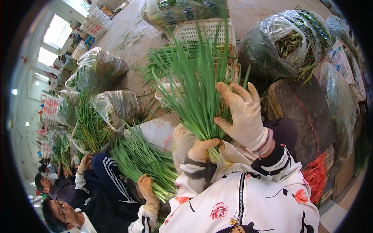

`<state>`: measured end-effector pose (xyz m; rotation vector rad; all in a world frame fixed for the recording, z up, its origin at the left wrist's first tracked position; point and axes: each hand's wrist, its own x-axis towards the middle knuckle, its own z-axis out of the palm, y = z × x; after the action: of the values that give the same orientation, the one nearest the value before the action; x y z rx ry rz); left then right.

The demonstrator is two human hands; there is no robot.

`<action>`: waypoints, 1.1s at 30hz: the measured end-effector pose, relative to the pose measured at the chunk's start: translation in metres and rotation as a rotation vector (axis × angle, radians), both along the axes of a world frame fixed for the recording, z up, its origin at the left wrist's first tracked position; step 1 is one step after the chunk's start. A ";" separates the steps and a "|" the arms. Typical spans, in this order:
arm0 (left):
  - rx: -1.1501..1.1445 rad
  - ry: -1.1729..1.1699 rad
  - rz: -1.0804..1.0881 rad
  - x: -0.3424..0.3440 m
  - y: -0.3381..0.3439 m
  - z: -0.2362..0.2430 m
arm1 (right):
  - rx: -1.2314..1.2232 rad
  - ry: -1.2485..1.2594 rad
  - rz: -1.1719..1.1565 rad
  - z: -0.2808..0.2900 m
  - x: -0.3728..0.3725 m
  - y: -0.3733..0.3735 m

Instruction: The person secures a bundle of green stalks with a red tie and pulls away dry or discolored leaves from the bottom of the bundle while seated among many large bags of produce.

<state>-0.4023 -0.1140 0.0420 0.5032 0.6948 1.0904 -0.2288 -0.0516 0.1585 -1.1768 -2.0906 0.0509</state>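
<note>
A bunch of garlic chives (pixel 198 101) stands upright in front of me, its leaves fanning up and away. My left hand (pixel 204 149), in a pale glove, is wrapped round the stems near their base. Beside the bunch on the right is my gloved right hand (pixel 246 118), its fingers spread and thumb close to the leaves. Whether a fingertip touches a leaf is hard to tell. Past the bunch, a white plastic crate (pixel 204 31) has more chives lying across it. To the left is a loose pile of chives (pixel 143 159).
A co-worker's gloved hand (pixel 147 192) is at the pile's near end. Bulging plastic bags of greens (pixel 272 46) stand at the back and left. On the right are a dark board (pixel 307 116), with a red strand across it, and a bundle of red twine (pixel 315 178).
</note>
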 end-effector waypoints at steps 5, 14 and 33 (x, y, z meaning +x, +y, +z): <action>0.008 -0.100 -0.023 -0.010 -0.003 0.001 | -0.395 -0.054 0.026 -0.037 0.013 0.002; 0.007 -0.024 -0.151 -0.001 -0.001 0.016 | -0.893 1.147 0.324 -0.071 0.000 0.012; -0.089 -0.412 -0.206 -0.033 -0.018 -0.002 | -0.905 0.865 0.269 -0.061 0.046 0.003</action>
<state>-0.4351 -0.1325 0.0404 0.2542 0.3197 0.9262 -0.1824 -0.0482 0.0971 -1.0253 -1.3866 1.4740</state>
